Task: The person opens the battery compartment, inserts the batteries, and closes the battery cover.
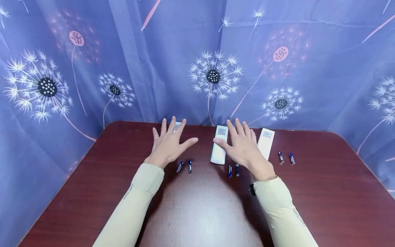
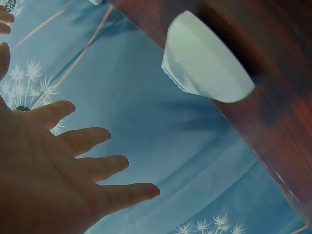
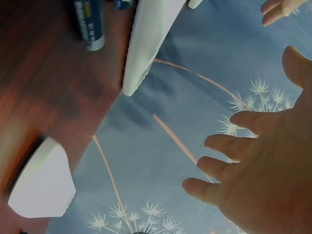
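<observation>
Three remotes: three white oblong plastic remote controls lie face down in a row at the 12 o'clock edge of the dark red-brown wooden table (image 1: 324, 192); the left remote (image 1: 177, 126) is mostly hidden behind the left hand, the middle remote (image 1: 219, 149) and the right remote (image 1: 266, 142) flank the right hand.
Batteries: six small blue-and-silver cylindrical batteries lie in pairs nearer the person: the left pair (image 1: 184, 166), the middle pair (image 1: 233, 170), the right pair (image 1: 286, 157), each just at 6 o'clock of its remote.
Left hand: the left hand (image 1: 168, 145) is spread palm down, fingers straight, holding nothing; it hovers over the table with its fingertips by the left remote. The left wrist view shows the palm clear of that remote's rounded end.
Right hand: the right hand (image 1: 243, 147) is likewise splayed and empty, between the middle and right remotes; whether the thumb touches the middle remote I cannot tell.
Backdrop: blue fabric curtain printed with dandelion heads (image 1: 213, 75) hangs behind and to both sides.
Step, as I judge it: both hands poised, nothing picked up, the remotes' backs shut, no battery moved.
Next move calls for: closing fingers round one remote, probably the middle, and lifting it.
</observation>
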Available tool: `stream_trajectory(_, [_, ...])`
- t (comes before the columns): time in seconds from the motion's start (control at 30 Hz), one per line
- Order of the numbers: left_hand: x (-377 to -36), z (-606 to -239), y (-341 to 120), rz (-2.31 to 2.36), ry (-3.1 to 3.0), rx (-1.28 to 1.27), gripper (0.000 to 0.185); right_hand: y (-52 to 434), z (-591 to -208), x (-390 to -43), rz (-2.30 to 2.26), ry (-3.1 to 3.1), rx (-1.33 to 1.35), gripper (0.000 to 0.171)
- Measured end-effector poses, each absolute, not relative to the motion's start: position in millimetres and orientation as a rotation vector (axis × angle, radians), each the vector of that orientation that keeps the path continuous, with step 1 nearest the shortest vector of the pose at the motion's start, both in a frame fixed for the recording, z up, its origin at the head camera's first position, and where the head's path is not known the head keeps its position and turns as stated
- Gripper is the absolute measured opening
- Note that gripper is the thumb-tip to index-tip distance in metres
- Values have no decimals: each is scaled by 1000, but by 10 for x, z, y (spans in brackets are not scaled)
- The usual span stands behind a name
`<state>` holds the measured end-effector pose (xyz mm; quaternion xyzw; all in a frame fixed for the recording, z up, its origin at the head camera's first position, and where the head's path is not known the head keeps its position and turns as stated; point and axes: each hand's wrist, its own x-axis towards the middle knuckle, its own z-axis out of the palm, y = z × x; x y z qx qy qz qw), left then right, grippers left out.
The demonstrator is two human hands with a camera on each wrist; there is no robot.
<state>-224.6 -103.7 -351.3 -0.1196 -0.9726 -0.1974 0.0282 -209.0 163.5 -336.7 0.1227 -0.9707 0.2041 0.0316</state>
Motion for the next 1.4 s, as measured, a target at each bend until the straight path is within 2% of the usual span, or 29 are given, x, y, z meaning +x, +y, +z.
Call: stream_trajectory(1.4, [-2567, -3712, -1528, -594, -3057, -334, 94, 1105, -3310, -2186, 720, -2995, 470, 92])
